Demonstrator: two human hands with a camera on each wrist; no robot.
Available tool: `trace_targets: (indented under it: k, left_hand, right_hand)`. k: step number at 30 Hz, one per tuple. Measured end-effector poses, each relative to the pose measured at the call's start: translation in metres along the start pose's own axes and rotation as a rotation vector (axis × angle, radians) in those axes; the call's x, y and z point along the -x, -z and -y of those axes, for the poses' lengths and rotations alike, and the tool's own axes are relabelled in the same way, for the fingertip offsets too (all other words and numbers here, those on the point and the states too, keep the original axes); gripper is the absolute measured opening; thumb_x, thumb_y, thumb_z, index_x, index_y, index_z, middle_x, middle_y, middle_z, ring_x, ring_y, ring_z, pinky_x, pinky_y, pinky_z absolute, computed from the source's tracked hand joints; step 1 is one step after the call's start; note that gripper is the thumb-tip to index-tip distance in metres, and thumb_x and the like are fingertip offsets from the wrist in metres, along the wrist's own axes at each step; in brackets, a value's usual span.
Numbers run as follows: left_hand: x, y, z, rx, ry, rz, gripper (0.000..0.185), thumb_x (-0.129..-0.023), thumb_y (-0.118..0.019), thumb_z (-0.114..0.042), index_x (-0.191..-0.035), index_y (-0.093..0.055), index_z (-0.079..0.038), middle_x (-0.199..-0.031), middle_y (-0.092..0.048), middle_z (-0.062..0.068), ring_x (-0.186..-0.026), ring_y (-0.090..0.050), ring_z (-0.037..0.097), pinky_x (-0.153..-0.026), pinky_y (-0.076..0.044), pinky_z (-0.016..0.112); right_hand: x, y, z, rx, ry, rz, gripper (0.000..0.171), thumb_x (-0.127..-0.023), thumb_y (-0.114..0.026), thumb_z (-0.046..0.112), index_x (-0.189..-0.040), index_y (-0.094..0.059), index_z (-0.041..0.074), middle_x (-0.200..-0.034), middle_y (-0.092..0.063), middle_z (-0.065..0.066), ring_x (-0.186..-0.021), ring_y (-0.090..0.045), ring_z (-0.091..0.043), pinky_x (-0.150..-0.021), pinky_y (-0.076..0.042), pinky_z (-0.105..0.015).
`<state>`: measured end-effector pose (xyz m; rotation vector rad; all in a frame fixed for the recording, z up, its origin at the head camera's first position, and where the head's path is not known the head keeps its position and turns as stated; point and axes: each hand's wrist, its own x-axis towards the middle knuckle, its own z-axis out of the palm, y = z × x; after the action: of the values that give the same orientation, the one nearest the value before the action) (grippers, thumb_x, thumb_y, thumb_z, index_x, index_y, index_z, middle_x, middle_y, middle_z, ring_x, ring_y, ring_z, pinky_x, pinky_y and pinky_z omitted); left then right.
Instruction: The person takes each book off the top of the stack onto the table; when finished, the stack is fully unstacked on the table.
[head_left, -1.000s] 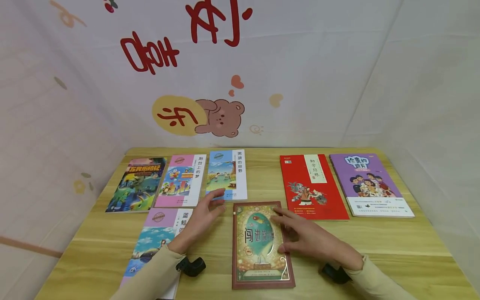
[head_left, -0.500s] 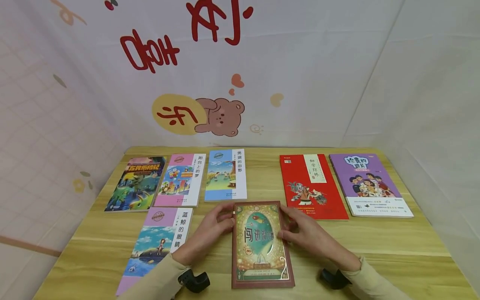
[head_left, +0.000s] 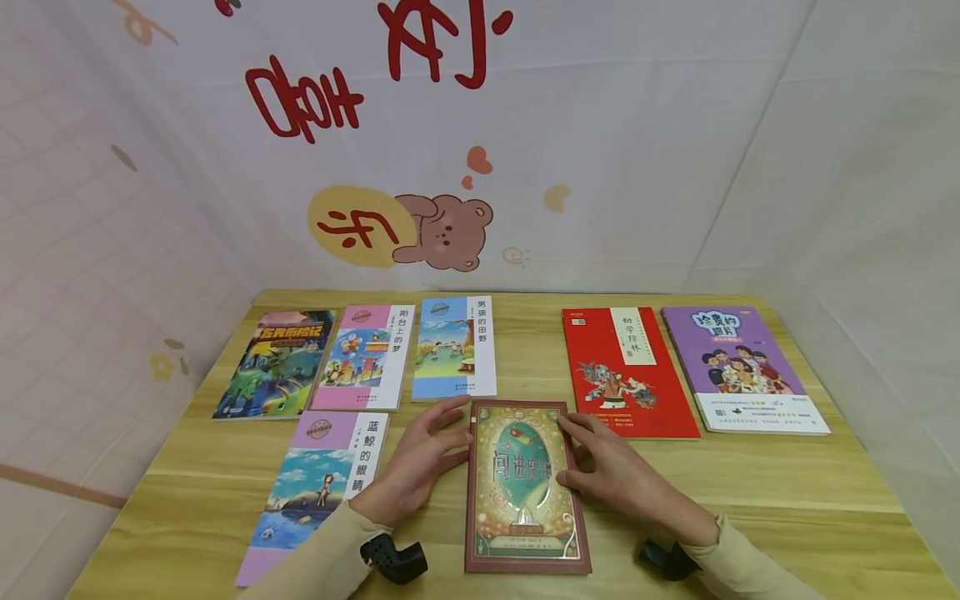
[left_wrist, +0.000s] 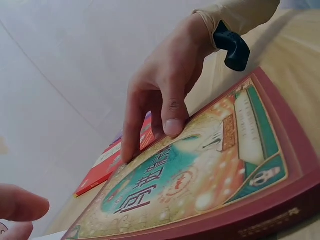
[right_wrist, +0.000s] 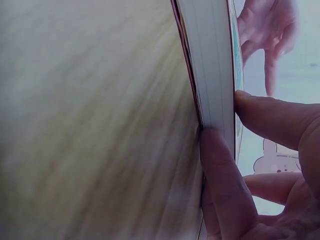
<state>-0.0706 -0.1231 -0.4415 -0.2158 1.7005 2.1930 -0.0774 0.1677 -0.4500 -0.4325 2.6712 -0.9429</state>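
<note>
At the near centre of the wooden table: maroon-bordered hardcover book, both hands at its side edges.

Near edge: the book lies flat, cover up, with a green oval panel and gold ornament. The right wrist view alone shows the grip detail: the right hand pinches the book's open page edge, thumb on the cover, one finger against the lower edge of the page block; the head view shows only fingers resting on the right border. The left hand lies beside the left edge, fingers relaxed and spread, fingertips at the top corner. Left of it lies a pink-and-blue paperback. Farther back stands a row of five books, including a red book.
</note>
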Motion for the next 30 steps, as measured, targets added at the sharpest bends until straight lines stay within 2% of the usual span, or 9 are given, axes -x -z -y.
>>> trace_targets:
  k: [4,7,10,13,15,17,21,25,30]
  left_hand:
    - [-0.001,0.0,0.003,0.025,0.01,-0.019,0.059,-0.097,-0.061,0.006,-0.153,-0.047,-0.005,-0.158,-0.03,0.025,-0.128,-0.055,0.037,-0.101,-0.053,0.043]
    - [-0.002,-0.001,0.007,0.039,0.0,0.018,0.06,-0.096,-0.063,0.005,-0.153,-0.048,-0.005,-0.155,-0.036,0.028,-0.126,-0.055,0.035,-0.102,-0.051,0.04]
    - [-0.002,-0.002,0.011,0.012,-0.001,0.123,0.061,-0.096,-0.066,0.001,-0.154,-0.049,-0.007,-0.159,-0.035,0.026,-0.14,-0.044,0.036,-0.109,-0.046,0.037]
    - [0.001,-0.003,0.015,-0.035,0.024,0.283,0.066,-0.097,-0.067,-0.002,-0.158,-0.044,-0.013,-0.163,-0.032,0.022,-0.146,-0.039,0.038,-0.111,-0.044,0.037]
    - [0.003,-0.002,0.017,-0.07,0.031,0.369,0.07,-0.099,-0.066,-0.002,-0.161,-0.038,-0.017,-0.164,-0.032,0.021,-0.143,-0.045,0.037,-0.109,-0.047,0.038]
    - [0.004,0.0,0.018,-0.078,0.031,0.418,0.073,-0.1,-0.063,0.0,-0.164,-0.033,-0.02,-0.159,-0.039,0.024,-0.13,-0.058,0.039,-0.102,-0.053,0.043]
    - [0.006,0.006,0.02,-0.098,0.019,0.4,0.073,-0.101,-0.06,0.003,-0.164,-0.033,-0.02,-0.152,-0.046,0.027,-0.115,-0.068,0.038,-0.093,-0.058,0.046]
    - [0.005,0.015,0.019,-0.119,0.016,0.372,0.072,-0.099,-0.058,0.006,-0.163,-0.036,-0.019,-0.148,-0.052,0.027,-0.108,-0.071,0.038,-0.089,-0.059,0.047]
    - [0.007,0.03,0.011,-0.112,0.025,0.347,0.074,-0.097,-0.06,0.005,-0.162,-0.037,-0.021,-0.157,-0.043,0.022,-0.109,-0.071,0.036,-0.088,-0.059,0.049]
  right_hand:
    - [0.001,0.001,-0.003,-0.018,0.003,0.005,0.082,-0.084,-0.088,0.029,-0.153,-0.05,0.004,-0.154,-0.045,-0.017,-0.111,-0.06,-0.022,-0.094,-0.057,-0.044]
    - [0.001,0.001,-0.006,-0.036,0.015,0.011,0.082,-0.086,-0.086,0.03,-0.154,-0.049,0.004,-0.154,-0.045,-0.016,-0.107,-0.062,-0.018,-0.093,-0.057,-0.04]
    - [0.002,0.002,-0.008,-0.056,0.041,0.023,0.082,-0.088,-0.085,0.031,-0.155,-0.047,0.004,-0.154,-0.045,-0.017,-0.103,-0.064,-0.014,-0.091,-0.056,-0.036]
    - [0.003,0.002,-0.01,-0.062,0.066,0.034,0.081,-0.09,-0.083,0.031,-0.156,-0.045,0.003,-0.155,-0.044,-0.018,-0.101,-0.063,-0.012,-0.09,-0.056,-0.034]
    - [0.003,0.002,-0.011,-0.058,0.074,0.035,0.081,-0.09,-0.083,0.031,-0.156,-0.045,0.004,-0.156,-0.043,-0.018,-0.101,-0.062,-0.012,-0.091,-0.056,-0.035]
    - [0.003,0.002,-0.011,-0.053,0.078,0.035,0.081,-0.09,-0.082,0.031,-0.157,-0.044,0.005,-0.156,-0.043,-0.018,-0.1,-0.062,-0.011,-0.091,-0.055,-0.035]
    - [0.001,0.004,-0.012,-0.077,0.083,0.048,0.08,-0.09,-0.083,0.028,-0.157,-0.045,0.006,-0.154,-0.045,-0.017,-0.098,-0.062,-0.012,-0.087,-0.056,-0.03]
    - [0.0,0.008,-0.016,-0.118,0.098,0.073,0.074,-0.092,-0.081,0.028,-0.154,-0.049,0.007,-0.139,-0.056,-0.011,-0.092,-0.062,-0.011,-0.081,-0.054,-0.025]
    - [-0.001,0.013,-0.018,-0.122,0.095,0.086,0.066,-0.093,-0.079,0.031,-0.15,-0.055,0.009,-0.118,-0.063,0.0,-0.089,-0.059,-0.01,-0.08,-0.051,-0.027]
